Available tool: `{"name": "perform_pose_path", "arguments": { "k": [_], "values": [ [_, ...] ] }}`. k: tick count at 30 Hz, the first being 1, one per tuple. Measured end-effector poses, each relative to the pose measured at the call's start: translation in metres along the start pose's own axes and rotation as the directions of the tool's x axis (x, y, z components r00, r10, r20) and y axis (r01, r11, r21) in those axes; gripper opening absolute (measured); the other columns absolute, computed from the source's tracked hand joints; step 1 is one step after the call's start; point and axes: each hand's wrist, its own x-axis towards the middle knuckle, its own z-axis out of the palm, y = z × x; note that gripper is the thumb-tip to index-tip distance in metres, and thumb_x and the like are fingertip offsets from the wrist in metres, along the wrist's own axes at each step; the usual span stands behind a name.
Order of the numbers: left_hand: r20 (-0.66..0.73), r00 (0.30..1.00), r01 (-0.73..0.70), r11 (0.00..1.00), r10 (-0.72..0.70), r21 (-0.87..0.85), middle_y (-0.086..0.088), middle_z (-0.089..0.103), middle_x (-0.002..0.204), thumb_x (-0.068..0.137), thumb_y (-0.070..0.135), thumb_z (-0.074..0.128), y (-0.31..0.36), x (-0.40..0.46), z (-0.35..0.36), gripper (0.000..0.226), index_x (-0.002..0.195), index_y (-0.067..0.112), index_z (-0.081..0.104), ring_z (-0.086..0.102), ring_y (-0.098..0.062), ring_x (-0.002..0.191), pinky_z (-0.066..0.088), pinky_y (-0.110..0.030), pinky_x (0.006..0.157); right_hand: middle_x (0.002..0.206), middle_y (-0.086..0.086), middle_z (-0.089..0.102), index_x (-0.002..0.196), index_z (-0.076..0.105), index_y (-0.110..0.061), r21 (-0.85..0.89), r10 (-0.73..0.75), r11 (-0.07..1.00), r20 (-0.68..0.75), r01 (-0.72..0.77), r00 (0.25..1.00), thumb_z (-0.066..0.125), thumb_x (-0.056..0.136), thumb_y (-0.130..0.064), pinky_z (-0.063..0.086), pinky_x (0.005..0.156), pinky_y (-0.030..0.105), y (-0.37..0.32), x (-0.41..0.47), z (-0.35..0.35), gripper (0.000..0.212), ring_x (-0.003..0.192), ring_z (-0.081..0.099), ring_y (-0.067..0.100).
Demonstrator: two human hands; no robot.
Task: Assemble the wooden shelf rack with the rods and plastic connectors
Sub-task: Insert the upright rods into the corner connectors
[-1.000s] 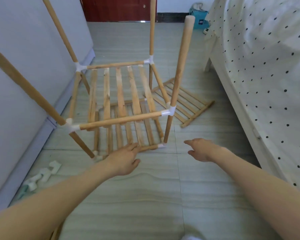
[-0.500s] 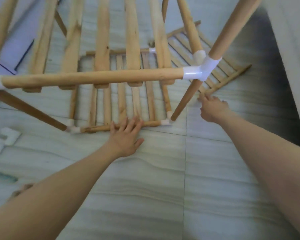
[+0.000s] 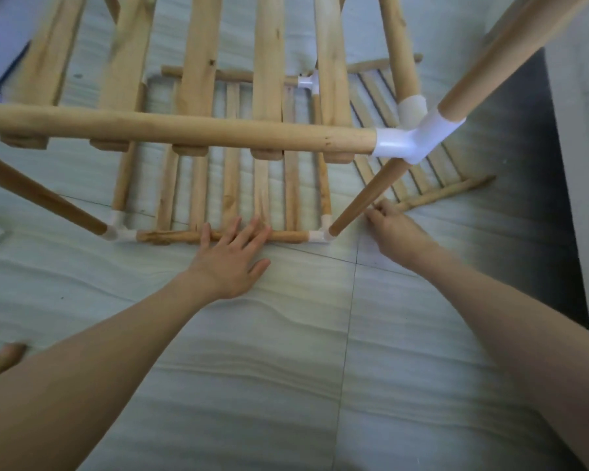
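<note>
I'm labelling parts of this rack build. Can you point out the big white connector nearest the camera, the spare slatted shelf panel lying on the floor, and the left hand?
white plastic connector [image 3: 409, 141]: head view, on its central body.
spare slatted shelf panel [image 3: 436, 195]: head view, on its near edge rail.
left hand [image 3: 231, 260]: head view, on the back of the hand.

The rack [image 3: 218, 130] runs out of the picture at the top and left, so its upper rods and far corners cannot be seen. The near crossbar [image 3: 184, 129] hides parts of the slats behind it. The right hand [image 3: 397, 229] has its fingertips tucked behind the lower end of the leaning rod [image 3: 364, 202]; whether they grip it or the loose shelf panel [image 3: 422, 185] on the floor is unclear. A blurred, skin-toned shape [image 3: 0, 360] at the left edge is cut off and cannot be identified. Both forearms leave the bottom edge.
</note>
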Motion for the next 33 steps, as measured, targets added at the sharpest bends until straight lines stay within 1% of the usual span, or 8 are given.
{"name": "perform_pose_path", "arguments": {
  "k": [4,7,10,15,18,21,28,33],
  "values": [
    [0.017,1.000,-0.002,1.000,0.002,-0.003,0.010,-0.019,0.156,0.096,0.054,0.014,-0.002,-0.002,0.000,0.060,0.147,0.035,-0.012,-0.015,-0.018,0.144,-0.008,-0.058,0.110,0.127,0.013,0.043,0.126,0.047,-0.009,-0.117,0.021,0.992,-0.147,-0.038,0.989,0.050,0.089,-0.010,0.034,0.090,0.042,-0.007,-0.006,0.009,0.038,0.114,0.040,0.032],
    [0.020,1.000,-0.003,1.000,0.003,0.019,0.010,-0.020,0.155,0.096,0.054,0.014,-0.001,-0.004,0.000,0.060,0.147,0.036,-0.013,-0.015,-0.018,0.144,-0.007,-0.058,0.111,0.132,0.013,0.040,0.130,0.043,-0.010,-0.121,0.231,0.966,0.011,-0.228,0.973,0.048,0.095,-0.027,0.031,0.101,0.046,-0.004,-0.005,0.011,0.039,0.122,0.039,0.033],
    [0.044,0.999,-0.010,0.999,0.008,0.035,0.010,-0.021,0.155,0.097,0.053,0.015,-0.003,-0.007,-0.002,0.060,0.147,0.035,-0.014,-0.015,-0.019,0.144,-0.006,-0.058,0.111,0.128,0.014,0.042,0.130,0.039,-0.008,-0.252,0.198,0.948,-0.018,-0.196,0.980,0.050,0.091,-0.010,0.026,0.109,0.048,-0.007,-0.006,0.017,0.040,0.120,0.043,0.032],
    [0.090,0.996,-0.014,0.998,0.009,0.057,0.009,-0.022,0.155,0.098,0.051,0.017,-0.004,-0.012,-0.003,0.061,0.146,0.035,-0.015,-0.014,-0.018,0.144,-0.006,-0.057,0.112,0.120,0.015,0.043,0.122,0.039,-0.007,-0.287,0.084,0.951,-0.115,-0.114,0.990,0.046,0.090,-0.007,0.035,0.077,0.038,0.001,-0.005,0.003,0.033,0.106,0.047,0.031],
    [0.188,0.982,-0.040,0.992,0.017,0.118,0.007,-0.025,0.154,0.099,0.049,0.021,-0.003,-0.018,-0.012,0.064,0.146,0.032,-0.019,-0.014,-0.020,0.145,-0.001,-0.058,0.112,0.109,0.020,0.048,0.109,0.047,-0.001,-0.045,0.045,0.997,-0.229,-0.057,0.972,0.029,0.094,-0.009,0.031,0.067,0.040,-0.001,-0.008,-0.036,0.025,0.087,0.049,0.036],
    [0.334,0.943,-0.064,0.977,-0.008,0.205,0.006,-0.023,0.155,0.100,0.046,0.024,0.002,-0.029,-0.033,0.065,0.146,0.029,-0.019,-0.010,-0.021,0.145,0.007,-0.054,0.115,0.098,0.015,0.046,0.101,0.047,-0.007,0.308,0.193,0.947,-0.327,-0.089,0.925,0.040,0.094,-0.011,0.037,0.074,0.041,-0.014,-0.020,-0.083,0.010,0.085,0.048,0.033],
    [0.417,0.908,-0.112,0.984,0.044,0.141,-0.006,0.031,0.151,0.101,0.041,0.027,0.058,-0.092,-0.131,0.052,0.149,0.023,0.020,0.035,-0.025,0.135,0.030,-0.034,0.105,0.116,0.016,0.042,0.122,0.041,-0.010,0.090,0.206,0.978,-0.324,-0.186,0.924,0.038,0.093,-0.015,0.035,0.086,0.042,-0.037,-0.061,-0.169,0.029,0.101,0.047,0.038],
    [0.256,0.961,-0.136,0.984,0.104,0.113,-0.008,0.055,0.130,0.100,0.039,0.032,0.062,-0.156,-0.187,0.041,0.130,0.017,0.049,0.052,-0.028,0.116,0.042,-0.035,0.093,0.123,0.014,0.043,0.126,0.041,-0.011,0.266,0.394,0.896,-0.108,-0.356,0.913,0.041,0.098,-0.027,0.039,0.094,0.041,-0.060,-0.100,-0.169,0.032,0.110,0.051,0.035]
  ]
}}
